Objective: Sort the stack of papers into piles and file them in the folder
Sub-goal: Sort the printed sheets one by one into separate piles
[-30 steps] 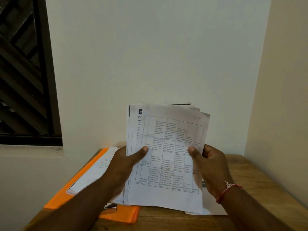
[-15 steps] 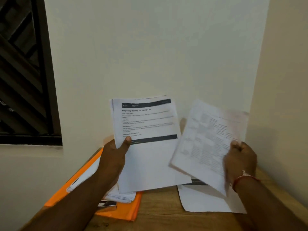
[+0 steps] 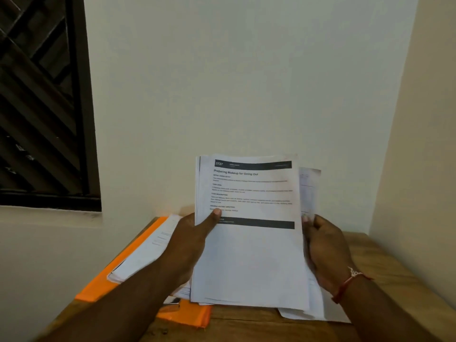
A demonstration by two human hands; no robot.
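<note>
Now the left hand [image 3: 190, 243] and the right hand [image 3: 325, 253] grasp the side edges of a rectangular stack of white printed papers [image 3: 249, 250] above the grainy wooden tabletop [image 3: 375, 262]. Its long axis stands almost upright.

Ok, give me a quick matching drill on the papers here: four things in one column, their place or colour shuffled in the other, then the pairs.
1. stack
2. sheet
3. folder
4. pile

a. orange, on the table
b. lying on the folder
c. gripped by the left hand, thumb on its front
d. sticks out behind the stack, by the right hand

Pairs: 1-c; 2-d; 3-a; 4-b
</note>
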